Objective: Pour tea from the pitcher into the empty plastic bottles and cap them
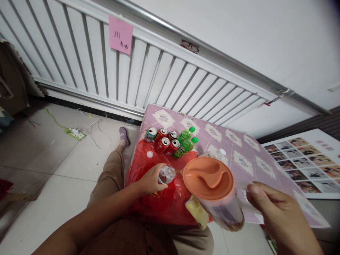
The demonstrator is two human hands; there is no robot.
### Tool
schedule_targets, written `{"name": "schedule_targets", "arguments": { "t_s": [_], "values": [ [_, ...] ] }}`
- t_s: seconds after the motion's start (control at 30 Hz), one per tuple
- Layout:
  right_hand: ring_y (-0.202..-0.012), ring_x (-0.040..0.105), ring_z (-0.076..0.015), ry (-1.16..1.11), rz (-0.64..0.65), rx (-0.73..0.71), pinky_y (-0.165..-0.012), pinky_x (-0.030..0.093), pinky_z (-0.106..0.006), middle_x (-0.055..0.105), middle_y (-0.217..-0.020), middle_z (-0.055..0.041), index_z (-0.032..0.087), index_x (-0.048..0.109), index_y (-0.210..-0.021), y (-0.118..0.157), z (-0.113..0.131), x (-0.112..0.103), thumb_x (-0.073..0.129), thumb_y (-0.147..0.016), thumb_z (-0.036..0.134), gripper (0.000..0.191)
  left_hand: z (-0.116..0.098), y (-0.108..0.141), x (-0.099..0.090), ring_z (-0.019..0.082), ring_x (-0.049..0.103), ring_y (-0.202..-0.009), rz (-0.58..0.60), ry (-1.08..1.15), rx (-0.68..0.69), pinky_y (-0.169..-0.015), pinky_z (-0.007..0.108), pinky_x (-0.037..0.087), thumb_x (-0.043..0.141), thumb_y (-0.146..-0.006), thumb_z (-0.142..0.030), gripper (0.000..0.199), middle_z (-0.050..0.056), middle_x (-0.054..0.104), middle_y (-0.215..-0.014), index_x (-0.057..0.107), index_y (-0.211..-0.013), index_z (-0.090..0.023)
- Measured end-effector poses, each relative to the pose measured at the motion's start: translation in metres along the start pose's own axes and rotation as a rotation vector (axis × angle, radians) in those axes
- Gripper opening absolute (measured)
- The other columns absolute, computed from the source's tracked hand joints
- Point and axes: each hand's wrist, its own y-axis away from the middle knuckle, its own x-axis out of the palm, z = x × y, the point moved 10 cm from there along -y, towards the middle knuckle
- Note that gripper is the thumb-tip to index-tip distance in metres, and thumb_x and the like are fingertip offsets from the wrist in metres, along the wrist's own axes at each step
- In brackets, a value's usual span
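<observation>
Liquid (179, 172) runs into the bottle (166, 175) clasped in the left hand (152, 180), seemingly part-filled, from the pitcher (216, 194) the right hand (277, 209) grips by its handle, some remaining inside.

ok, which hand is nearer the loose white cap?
Left. The left hand is just on the near side of the loose white cap, around the bottle; the right hand is far to its right, holding the pitcher.

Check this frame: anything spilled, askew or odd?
No spill shows. The yellow cloth seems to overhang the edge of the table, which looks untidy; the tilted pitcher seems to pour into the open bottle.
</observation>
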Motion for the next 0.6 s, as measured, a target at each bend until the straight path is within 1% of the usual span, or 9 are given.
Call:
{"name": "schedule_targets", "arguments": {
  "t_s": [0.13, 0.33, 0.5, 0.6],
  "values": [
    [-0.053, 0.039, -0.0139, 0.004, -0.003, -0.006, -0.050, 0.032, -0.024, 0.041, -0.054, 0.0025, 0.020, 0.049, -0.053, -0.0007, -0.0007, 0.0006, 0.062, -0.072, 0.064, 0.050, 0.0000, -0.0002, 0.0001, 0.031, 0.055, -0.127, -0.006, -0.004, 0.003, -0.111, 0.046, 0.043, 0.077, -0.064, -0.017, 0.082, 0.016, 0.055, -0.138, 0.042, -0.138, -0.017],
    [-0.052, 0.037, -0.0133, 0.010, 0.005, -0.015, -0.049, 0.031, -0.024, 0.040, -0.054, 0.0028, 0.020, 0.047, -0.052, -0.0002, 0.0032, 0.0013, 0.061, -0.072, 0.065, 0.051, 0.0013, 0.0005, 0.0017, 0.031, 0.055, -0.127, -0.001, -0.015, -0.001, -0.111, 0.045, 0.042, 0.076, -0.065, -0.017, 0.081, 0.019, 0.055, -0.138, 0.041, -0.138, -0.013],
    [-0.053, 0.041, -0.0143, 0.005, 0.004, -0.007, -0.050, 0.034, -0.024, 0.043, -0.054, 0.0021, 0.020, 0.052, -0.052, -0.0004, 0.0019, 0.0017, 0.062, -0.071, 0.067, 0.051, 0.0024, 0.0003, 0.0024, 0.031, 0.055, -0.127, -0.003, -0.005, 0.005, -0.112, 0.046, 0.042, 0.077, -0.065, -0.017, 0.082, 0.017, 0.055, -0.138, 0.041, -0.139, -0.017],
    [-0.052, 0.041, -0.0145, 0.002, 0.009, -0.010, -0.049, 0.034, -0.024, 0.044, -0.053, 0.0018, 0.020, 0.052, -0.051, -0.0015, 0.0005, 0.0024, 0.063, -0.069, 0.068, 0.052, 0.0009, 0.0002, 0.0012, 0.031, 0.056, -0.127, -0.011, 0.000, 0.011, -0.111, 0.046, 0.043, 0.078, -0.064, -0.017, 0.083, 0.016, 0.055, -0.137, 0.041, -0.139, -0.018]
  ]
}}
